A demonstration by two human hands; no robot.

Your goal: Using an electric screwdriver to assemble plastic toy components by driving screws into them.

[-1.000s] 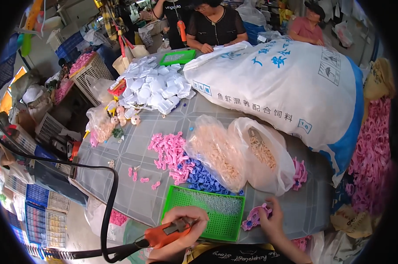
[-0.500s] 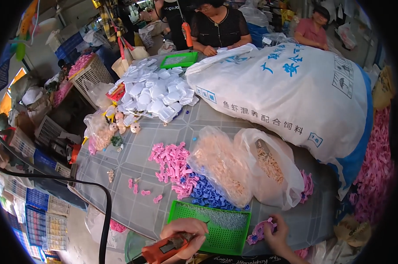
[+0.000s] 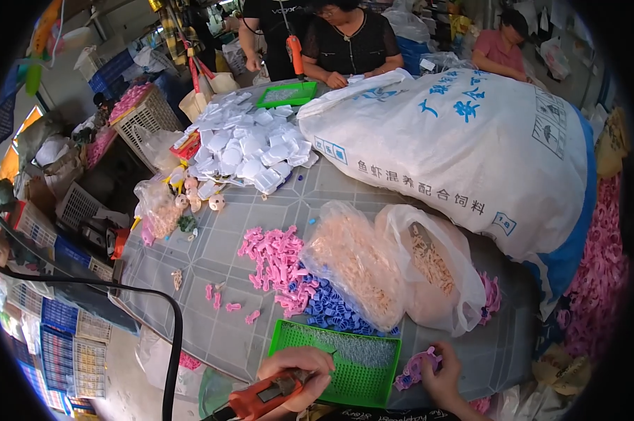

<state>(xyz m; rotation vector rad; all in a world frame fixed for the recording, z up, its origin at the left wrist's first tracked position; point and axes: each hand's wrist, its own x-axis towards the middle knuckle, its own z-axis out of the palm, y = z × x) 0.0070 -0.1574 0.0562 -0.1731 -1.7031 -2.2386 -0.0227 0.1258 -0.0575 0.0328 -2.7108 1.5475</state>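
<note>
My left hand is wrapped round an orange electric screwdriver, over the left part of a green perforated tray. The screwdriver's thin tip points toward small silvery screws spread along the tray's far side. Just right of the tray, my right hand grips a pink-purple plastic part with its fingertips; the palm side is partly hidden. Beyond the tray lie a heap of small blue plastic pieces and a heap of pink plastic pieces.
Two clear bags of small beige pieces stand mid-table, near a big white sack. White plastic pieces are piled at the far left. A black cable hangs at the left. Across the grey table a person works.
My hands, the screwdriver and the pink-purple part have stayed almost in place; the whole view shifts very slightly. At the back, a standing person's arm has come down beside the table.
</note>
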